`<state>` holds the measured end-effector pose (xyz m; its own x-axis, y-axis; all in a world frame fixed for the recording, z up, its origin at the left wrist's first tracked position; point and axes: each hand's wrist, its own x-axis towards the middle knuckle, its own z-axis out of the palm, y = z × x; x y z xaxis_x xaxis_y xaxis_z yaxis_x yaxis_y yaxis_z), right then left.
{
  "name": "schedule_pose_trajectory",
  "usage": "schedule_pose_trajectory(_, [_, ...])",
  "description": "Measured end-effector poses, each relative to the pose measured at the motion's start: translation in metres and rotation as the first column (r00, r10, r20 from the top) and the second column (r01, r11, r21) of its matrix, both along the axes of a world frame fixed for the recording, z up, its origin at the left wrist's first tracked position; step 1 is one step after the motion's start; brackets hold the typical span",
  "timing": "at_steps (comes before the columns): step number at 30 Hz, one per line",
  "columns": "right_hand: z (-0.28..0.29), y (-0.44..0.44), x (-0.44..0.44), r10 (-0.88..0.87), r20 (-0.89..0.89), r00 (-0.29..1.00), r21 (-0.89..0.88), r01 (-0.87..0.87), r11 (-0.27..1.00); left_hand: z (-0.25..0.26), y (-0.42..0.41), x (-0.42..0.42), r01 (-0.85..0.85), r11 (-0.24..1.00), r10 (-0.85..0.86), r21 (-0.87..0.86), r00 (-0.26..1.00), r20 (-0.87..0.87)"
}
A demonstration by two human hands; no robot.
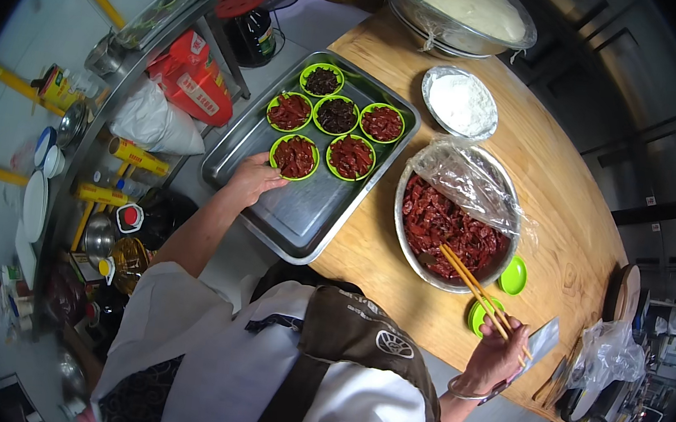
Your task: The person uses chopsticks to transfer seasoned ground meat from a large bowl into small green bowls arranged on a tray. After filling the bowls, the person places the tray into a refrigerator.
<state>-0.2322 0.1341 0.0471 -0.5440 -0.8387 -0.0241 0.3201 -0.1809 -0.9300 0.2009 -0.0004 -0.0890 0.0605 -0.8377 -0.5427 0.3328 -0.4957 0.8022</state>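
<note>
My left hand (253, 180) holds the edge of a small green dish of red sliced food (294, 157) over a metal tray (304, 241). Several more green dishes stand in the tray, some with red pieces, two with dark strips (336, 115). My right hand (499, 351) grips a pair of wooden chopsticks (471, 280), whose tips reach into a steel bowl (400, 217) of red sliced food (441, 225). Clear plastic film (465, 181) lies over part of that bowl. Beside it are an empty green dish (513, 275) and a stack of green dishes (481, 319).
A bowl of white powder (462, 103) and a film-covered basin of dough (458, 4) stand at the wooden table's far end. A plastic bag (607, 357) lies at the right. Shelving with bottles and a red bag (194, 78) stands at the left.
</note>
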Motion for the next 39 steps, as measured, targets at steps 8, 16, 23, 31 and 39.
schedule_pose_trajectory(8, [-0.012,0.008,-0.009,-0.047,0.083,0.995,0.011,0.046,0.999,-0.013,0.006,0.011,0.116,0.985,-0.086,-0.126,0.971,0.222])
schedule_pose_trajectory(16, [-0.001,0.053,-0.055,-0.362,0.076,0.929,-0.054,0.366,0.929,0.048,0.027,-0.089,0.278,0.928,-0.104,-0.249,0.833,0.543])
schedule_pose_trajectory(23, [-0.002,0.117,-0.098,-0.591,0.128,0.797,-0.109,0.603,0.790,0.074,0.063,-0.313,0.908,0.357,-0.845,-0.218,0.414,0.340])
schedule_pose_trajectory(31, [-0.005,0.170,-0.113,-0.684,0.136,0.717,-0.058,0.695,0.717,0.032,-0.012,-0.505,0.974,-0.067,-0.036,-0.215,0.213,0.976])
schedule_pose_trajectory(39, [-0.016,0.194,-0.123,-0.698,0.157,0.699,-0.021,0.709,0.705,0.017,-0.067,-0.563,0.960,-0.092,0.186,0.266,-0.245,0.951])
